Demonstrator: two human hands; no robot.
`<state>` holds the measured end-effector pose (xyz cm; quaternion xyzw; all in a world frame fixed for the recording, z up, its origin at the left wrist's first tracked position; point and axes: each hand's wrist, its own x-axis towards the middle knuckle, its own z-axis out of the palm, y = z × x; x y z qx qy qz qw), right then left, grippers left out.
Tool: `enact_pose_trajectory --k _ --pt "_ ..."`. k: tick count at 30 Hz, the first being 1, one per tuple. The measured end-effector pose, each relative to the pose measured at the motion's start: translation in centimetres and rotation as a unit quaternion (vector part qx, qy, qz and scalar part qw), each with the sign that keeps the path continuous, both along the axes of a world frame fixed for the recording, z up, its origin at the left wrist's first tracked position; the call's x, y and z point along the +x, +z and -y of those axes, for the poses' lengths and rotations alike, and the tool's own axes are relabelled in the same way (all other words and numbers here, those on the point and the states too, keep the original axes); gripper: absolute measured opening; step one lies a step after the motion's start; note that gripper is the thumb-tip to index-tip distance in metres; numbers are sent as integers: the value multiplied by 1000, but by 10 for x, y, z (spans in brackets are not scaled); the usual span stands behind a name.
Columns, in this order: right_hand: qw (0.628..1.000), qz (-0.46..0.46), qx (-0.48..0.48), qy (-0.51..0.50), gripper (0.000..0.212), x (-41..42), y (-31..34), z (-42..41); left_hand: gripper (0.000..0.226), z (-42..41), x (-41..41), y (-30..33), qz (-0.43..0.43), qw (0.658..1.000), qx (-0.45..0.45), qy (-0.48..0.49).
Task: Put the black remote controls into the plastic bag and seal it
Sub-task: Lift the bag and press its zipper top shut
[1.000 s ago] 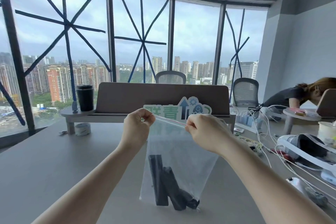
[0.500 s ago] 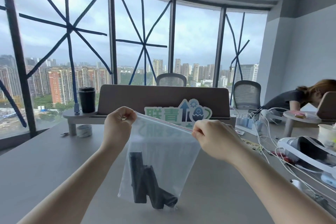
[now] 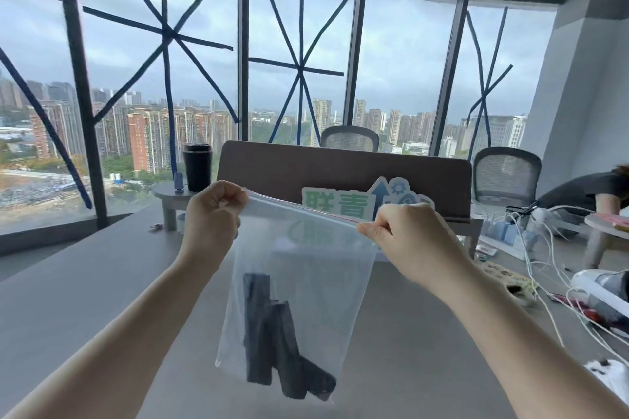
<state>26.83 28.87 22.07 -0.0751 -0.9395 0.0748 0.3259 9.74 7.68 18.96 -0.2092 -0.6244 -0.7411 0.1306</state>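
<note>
A clear plastic zip bag (image 3: 323, 269) hangs in the air above the grey table (image 3: 85, 299). Black remote controls (image 3: 275, 343) lie inside it, piled at the bottom, leaning on each other. My left hand (image 3: 212, 214) pinches the bag's top left corner. My right hand (image 3: 405, 235) pinches the zip strip at the top right. The strip is stretched taut between both hands and looks pressed flat along its length.
A brown desk divider (image 3: 343, 170) with a green-and-blue sign (image 3: 340, 204) stands behind the bag. A black cup (image 3: 197, 167) rests on a small shelf at left. White cables (image 3: 544, 248) and devices clutter the table's right side. A person (image 3: 592, 190) leans over a desk at far right.
My hands have spread apart along the zip strip, the left going left and the right going right. The bag has swung to the left with the remote controls inside.
</note>
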Motion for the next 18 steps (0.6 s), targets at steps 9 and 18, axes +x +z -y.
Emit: enact_pose_trajectory --k 9,18 --pt "991 -38 -108 62 38 -189 -7 25 29 40 -125 2 53 994 -57 79" --pt "969 -50 -194 142 27 -262 -51 68 23 87 -202 -33 90 991 -8 94"
